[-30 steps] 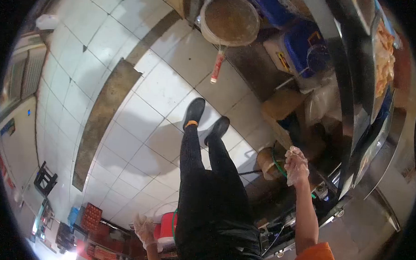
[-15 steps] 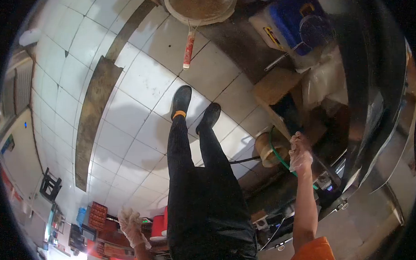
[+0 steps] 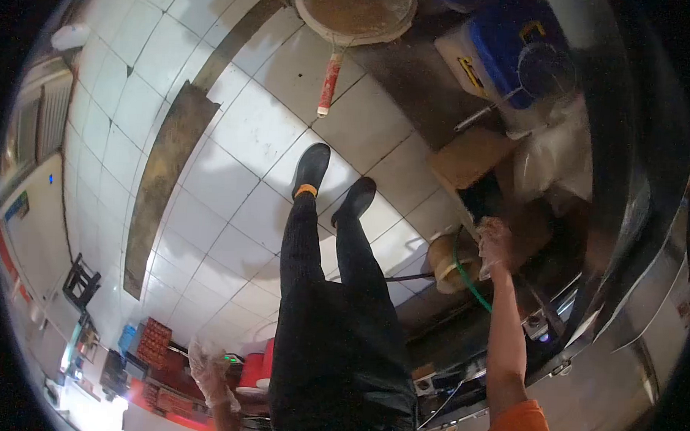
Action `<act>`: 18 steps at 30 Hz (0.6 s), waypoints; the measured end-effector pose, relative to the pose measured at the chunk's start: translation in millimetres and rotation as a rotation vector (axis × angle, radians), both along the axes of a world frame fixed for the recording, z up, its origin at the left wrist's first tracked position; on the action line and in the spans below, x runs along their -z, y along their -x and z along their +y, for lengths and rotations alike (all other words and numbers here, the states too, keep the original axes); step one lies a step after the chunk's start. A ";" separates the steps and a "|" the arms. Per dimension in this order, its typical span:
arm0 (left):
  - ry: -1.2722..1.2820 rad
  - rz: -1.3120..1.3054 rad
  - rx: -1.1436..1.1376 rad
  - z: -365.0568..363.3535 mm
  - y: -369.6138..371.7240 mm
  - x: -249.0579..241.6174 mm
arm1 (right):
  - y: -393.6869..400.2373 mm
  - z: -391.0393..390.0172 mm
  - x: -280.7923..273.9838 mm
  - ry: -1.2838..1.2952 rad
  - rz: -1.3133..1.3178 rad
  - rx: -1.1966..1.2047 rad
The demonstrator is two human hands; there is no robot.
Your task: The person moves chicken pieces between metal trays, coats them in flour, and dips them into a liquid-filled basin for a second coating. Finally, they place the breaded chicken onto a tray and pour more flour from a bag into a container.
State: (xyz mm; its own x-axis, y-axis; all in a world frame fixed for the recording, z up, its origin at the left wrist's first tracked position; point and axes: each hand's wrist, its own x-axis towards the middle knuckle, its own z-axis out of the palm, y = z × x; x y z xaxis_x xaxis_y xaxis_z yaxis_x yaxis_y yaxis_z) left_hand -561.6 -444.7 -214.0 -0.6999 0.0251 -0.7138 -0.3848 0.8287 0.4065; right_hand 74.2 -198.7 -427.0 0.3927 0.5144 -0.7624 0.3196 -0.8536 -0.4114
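My right hand [image 3: 495, 246], in a clear plastic glove, hangs over the right side near a cardboard box [image 3: 468, 159] and a green hose [image 3: 470, 287]. Its fingers are blurred, and I cannot make out anything in them. My left hand [image 3: 209, 374], gloved the same way, is low on the left beside a red container [image 3: 253, 364]. Its fingers are loosely apart with nothing seen between them. Beyond my feet, at the top, lies a large round sieve [image 3: 356, 17] with a red-wrapped handle [image 3: 329, 86].
White floor tiles [image 3: 233, 147] surround my black shoes [image 3: 312, 169]. A long dark strip [image 3: 164, 179] crosses the floor on the left. A beige bucket [image 3: 444, 257] stands by the dark counter at right. Farther up are a blue-lidded box [image 3: 503, 50] and a wire strainer [image 3: 546, 70].
My view has turned slightly, so the sieve, floor and boxes sit farther right. Both hands stay in about the same places, and nothing is visibly picked up or let go.
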 end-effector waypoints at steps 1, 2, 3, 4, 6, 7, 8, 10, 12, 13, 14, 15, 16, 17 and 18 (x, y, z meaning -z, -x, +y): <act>-0.029 0.000 -0.031 -6.0 -0.7 1.2 | -5.4 -8.9 12.1 -0.035 0.027 0.008; -0.059 0.002 -0.061 -12.5 -0.6 3.1 | -1.8 -9.0 14.2 -0.070 0.056 0.018; -0.088 0.006 -0.089 -18.5 -0.1 4.2 | 0.3 -9.3 13.0 -0.021 0.073 0.014; -0.090 0.004 -0.112 -17.7 -2.7 3.7 | 12.2 -4.3 5.7 0.028 0.090 0.011; -0.093 -0.005 -0.161 -13.4 -10.1 1.7 | 36.0 10.0 -3.1 0.143 0.079 -0.031; -0.054 0.004 -0.127 -19.6 -10.1 3.3 | 48.7 18.2 -7.7 0.209 0.048 -0.070; -0.013 0.011 -0.093 -28.6 -9.3 4.5 | 56.0 24.8 -10.9 0.276 0.014 -0.108; 0.024 0.019 -0.066 -37.5 -11.3 3.8 | 40.1 17.2 11.1 0.263 0.073 -0.157; 0.015 0.027 -0.074 -37.9 -11.4 -2.6 | 36.8 19.5 20.5 0.246 0.047 -0.225; 0.013 0.043 -0.019 -48.3 -9.0 -1.5 | 40.8 25.2 21.6 0.232 -0.010 -0.270; 0.011 0.061 0.038 -59.7 -6.2 1.3 | 49.1 32.7 20.7 0.216 -0.066 -0.312; 0.017 0.078 0.064 -70.8 -4.4 3.0 | 58.1 38.2 20.3 0.152 -0.064 -0.272; 0.024 0.097 0.090 -77.0 -3.2 4.2 | 74.9 46.7 15.8 0.087 -0.064 -0.230; 0.040 0.114 0.085 -73.1 -5.0 3.9 | 84.6 54.1 14.2 0.023 -0.066 -0.186; 0.071 0.107 0.065 -68.2 -6.5 2.2 | 85.2 60.8 15.8 0.024 -0.111 -0.263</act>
